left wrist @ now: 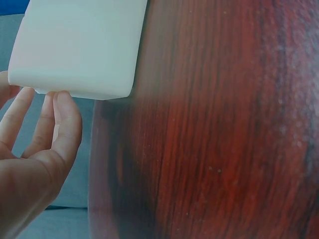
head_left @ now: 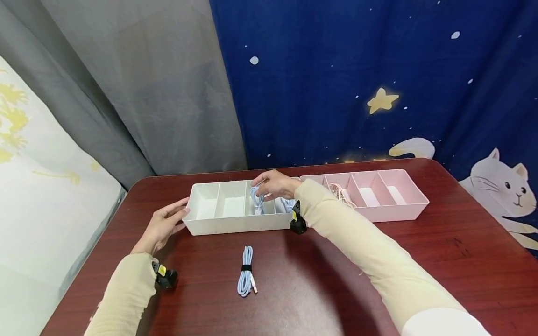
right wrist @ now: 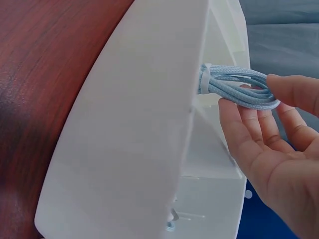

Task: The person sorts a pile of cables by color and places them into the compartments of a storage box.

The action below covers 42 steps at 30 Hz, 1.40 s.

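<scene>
My right hand (head_left: 275,184) pinches the looped end of a light blue cable bundle (right wrist: 239,89) between thumb and fingers. A white tie (right wrist: 205,78) binds the bundle, whose lower part is inside the third compartment from the left of a white divided box (head_left: 235,225), hidden by its wall in the right wrist view. My left hand (head_left: 165,224) touches the box's left end with extended fingers. On the table before the box lies another light blue cable bundle (head_left: 245,280) with a black strap. More light blue cable (head_left: 288,204) shows in the box's right compartment.
A pink divided box (head_left: 399,213) stands at the right of the white one, with a pale pink cable (head_left: 341,193) in one compartment. Both are on a dark red wooden table (head_left: 201,289). Behind the table hang a grey curtain (head_left: 168,93) and a blue curtain (head_left: 311,102).
</scene>
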{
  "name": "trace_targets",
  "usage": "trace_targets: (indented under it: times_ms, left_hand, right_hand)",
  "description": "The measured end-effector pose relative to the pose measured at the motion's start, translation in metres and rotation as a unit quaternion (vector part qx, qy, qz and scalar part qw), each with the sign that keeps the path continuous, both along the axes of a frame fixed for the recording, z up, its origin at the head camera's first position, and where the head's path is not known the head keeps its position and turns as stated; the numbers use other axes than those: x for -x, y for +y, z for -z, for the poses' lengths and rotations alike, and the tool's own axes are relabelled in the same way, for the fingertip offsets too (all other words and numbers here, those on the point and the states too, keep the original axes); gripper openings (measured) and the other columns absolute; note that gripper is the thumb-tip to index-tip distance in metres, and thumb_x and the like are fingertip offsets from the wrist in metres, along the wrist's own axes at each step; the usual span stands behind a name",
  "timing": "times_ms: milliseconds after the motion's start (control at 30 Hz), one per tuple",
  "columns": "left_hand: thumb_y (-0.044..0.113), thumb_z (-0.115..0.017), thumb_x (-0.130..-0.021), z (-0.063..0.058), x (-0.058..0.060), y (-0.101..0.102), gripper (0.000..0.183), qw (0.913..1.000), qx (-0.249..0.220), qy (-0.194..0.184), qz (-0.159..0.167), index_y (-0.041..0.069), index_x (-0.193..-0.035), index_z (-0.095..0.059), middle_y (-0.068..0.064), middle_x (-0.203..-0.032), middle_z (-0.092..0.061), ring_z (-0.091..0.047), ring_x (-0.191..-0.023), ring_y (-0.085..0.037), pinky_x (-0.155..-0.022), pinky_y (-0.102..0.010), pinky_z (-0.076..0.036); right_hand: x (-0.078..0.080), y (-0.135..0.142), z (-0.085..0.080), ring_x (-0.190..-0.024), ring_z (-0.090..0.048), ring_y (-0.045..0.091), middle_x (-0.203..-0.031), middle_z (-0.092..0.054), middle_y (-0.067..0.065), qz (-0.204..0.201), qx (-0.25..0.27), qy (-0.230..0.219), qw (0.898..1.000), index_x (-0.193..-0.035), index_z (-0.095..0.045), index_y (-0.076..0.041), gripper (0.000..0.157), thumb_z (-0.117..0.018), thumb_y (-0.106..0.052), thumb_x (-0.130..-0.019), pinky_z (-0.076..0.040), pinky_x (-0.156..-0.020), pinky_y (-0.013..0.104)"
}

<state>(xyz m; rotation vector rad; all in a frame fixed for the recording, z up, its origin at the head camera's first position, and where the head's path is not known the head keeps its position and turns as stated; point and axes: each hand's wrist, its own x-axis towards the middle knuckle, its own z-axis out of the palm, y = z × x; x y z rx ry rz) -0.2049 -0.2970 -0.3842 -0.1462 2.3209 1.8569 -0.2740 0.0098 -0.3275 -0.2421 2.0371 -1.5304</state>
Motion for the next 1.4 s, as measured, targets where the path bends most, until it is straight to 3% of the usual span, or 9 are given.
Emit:
trace_targets:
  times_ms: [600,833,1000,1400]
  left_hand:
    - [0.034,-0.057,-0.086,-0.0028,-0.0001,0.0016,0.062,1.0000,0.001,0.001,0.000,0.012,-0.138,-0.033,-0.016,-0.131,-0.035,-0.053,-0.090,-0.001,-0.083,-0.030,-0.046]
    - [0.033,-0.057,-0.086,-0.0022,-0.0004,0.0019,0.061,1.0000,-0.004,0.001,0.000,0.011,-0.138,-0.033,-0.016,-0.130,-0.036,-0.053,-0.090,-0.002,-0.081,-0.028,-0.047]
    - [0.034,-0.057,-0.085,-0.0014,-0.0011,0.0020,0.062,1.0000,-0.001,0.000,-0.002,0.012,-0.138,-0.033,-0.016,-0.131,-0.035,-0.053,-0.091,-0.002,-0.084,-0.033,-0.045]
    - [0.034,-0.057,-0.086,-0.0003,-0.0008,0.0012,0.061,1.0000,0.000,0.000,-0.003,0.011,-0.138,-0.033,-0.017,-0.132,-0.035,-0.053,-0.091,-0.002,-0.086,-0.037,-0.042]
  right_hand:
    - [-0.0027,-0.0064,-0.0014,-0.081,-0.053,0.018,-0.093,-0.053,0.011,-0.003,-0.013,0.018,1.000,-0.109,-0.053,0.005,0.028,-0.053,0.011,-0.082,-0.045,-0.084,0.042]
    - [-0.0036,-0.0100,0.0004,-0.084,-0.051,0.017,-0.101,-0.056,0.012,0.006,-0.023,0.034,0.999,-0.108,-0.056,0.004,0.027,-0.052,0.010,-0.082,-0.047,-0.082,0.041]
    - [-0.0027,-0.0092,0.0002,-0.086,-0.050,0.016,-0.114,-0.052,0.019,0.001,-0.025,0.031,0.999,-0.113,-0.054,0.005,0.030,-0.052,0.008,-0.083,-0.047,-0.082,0.040]
    - [-0.0011,-0.0002,-0.0050,-0.093,-0.052,0.022,-0.117,-0.049,0.023,-0.001,-0.010,0.027,1.000,-0.117,-0.050,0.007,0.033,-0.050,0.007,-0.084,-0.044,-0.086,0.043]
